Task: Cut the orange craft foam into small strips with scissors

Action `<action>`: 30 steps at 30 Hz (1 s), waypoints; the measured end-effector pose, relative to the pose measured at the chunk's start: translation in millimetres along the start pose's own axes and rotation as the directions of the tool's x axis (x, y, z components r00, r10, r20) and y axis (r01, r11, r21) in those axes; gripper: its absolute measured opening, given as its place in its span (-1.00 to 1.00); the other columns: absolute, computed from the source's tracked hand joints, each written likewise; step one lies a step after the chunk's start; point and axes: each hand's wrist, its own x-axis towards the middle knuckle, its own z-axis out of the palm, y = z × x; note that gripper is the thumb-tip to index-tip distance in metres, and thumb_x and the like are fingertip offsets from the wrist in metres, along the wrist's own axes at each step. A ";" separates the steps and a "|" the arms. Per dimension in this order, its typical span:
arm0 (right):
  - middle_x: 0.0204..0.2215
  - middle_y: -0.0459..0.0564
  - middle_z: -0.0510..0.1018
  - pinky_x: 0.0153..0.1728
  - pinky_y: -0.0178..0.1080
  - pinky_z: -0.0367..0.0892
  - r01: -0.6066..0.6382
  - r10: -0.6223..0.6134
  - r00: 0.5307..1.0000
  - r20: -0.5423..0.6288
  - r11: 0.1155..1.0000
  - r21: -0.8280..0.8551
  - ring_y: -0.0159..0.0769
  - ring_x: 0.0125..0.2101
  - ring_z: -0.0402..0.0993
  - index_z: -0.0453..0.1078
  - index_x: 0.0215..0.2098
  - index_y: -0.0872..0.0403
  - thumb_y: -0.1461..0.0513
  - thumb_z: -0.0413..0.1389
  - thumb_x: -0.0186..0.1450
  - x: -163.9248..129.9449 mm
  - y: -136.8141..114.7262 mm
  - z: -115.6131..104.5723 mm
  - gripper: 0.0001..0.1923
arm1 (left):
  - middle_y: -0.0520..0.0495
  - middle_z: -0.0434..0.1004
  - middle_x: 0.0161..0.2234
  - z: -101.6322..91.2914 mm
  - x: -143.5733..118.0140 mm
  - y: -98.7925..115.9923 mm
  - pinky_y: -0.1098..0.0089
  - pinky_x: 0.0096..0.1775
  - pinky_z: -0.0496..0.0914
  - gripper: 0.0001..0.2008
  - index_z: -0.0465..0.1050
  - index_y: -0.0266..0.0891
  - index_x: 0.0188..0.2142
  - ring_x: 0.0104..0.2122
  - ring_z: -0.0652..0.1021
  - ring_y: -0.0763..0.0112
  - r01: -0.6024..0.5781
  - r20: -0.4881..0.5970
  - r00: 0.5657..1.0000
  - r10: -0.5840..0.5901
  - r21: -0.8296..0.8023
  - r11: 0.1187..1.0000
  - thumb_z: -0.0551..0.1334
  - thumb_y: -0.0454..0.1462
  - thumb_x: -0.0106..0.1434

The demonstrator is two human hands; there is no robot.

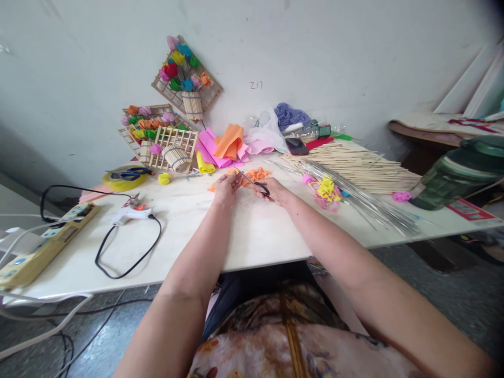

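In the head view my right hand [276,192] is closed around the black handles of a pair of scissors [261,188], whose blades point left toward my other hand. My left hand [227,187] is pinched at the blade tips, with a bit of orange crepe paper [232,171] showing by its fingers. Cut orange paper pieces [255,176] lie in a small heap just behind both hands. Whether the blades are touching paper is too small to tell.
Pink and orange paper sheets [229,142] lie behind my hands. Bamboo sticks [354,163], metal wires [358,199] and a green bottle [457,173] are on the right. To the left sit a glue gun [132,214], a power strip [59,239], yellow tape [122,181] and flower-decorated lattices [187,79].
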 end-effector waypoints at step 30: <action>-0.75 -0.22 0.29 -0.81 -0.50 -0.07 -0.008 0.008 1.000 -0.015 1.000 -0.022 -0.60 -0.79 0.04 0.40 -0.47 0.17 0.22 0.21 0.26 -0.6 -1.0 0.3 -0.80 | -0.09 0.60 -0.45 -0.7 0.3 -0.3 0.24 -0.05 0.52 -0.86 0.49 -0.30 -0.43 -0.41 0.62 0.41 0.013 0.054 0.998 -0.012 -0.010 1.000 0.43 -0.33 0.05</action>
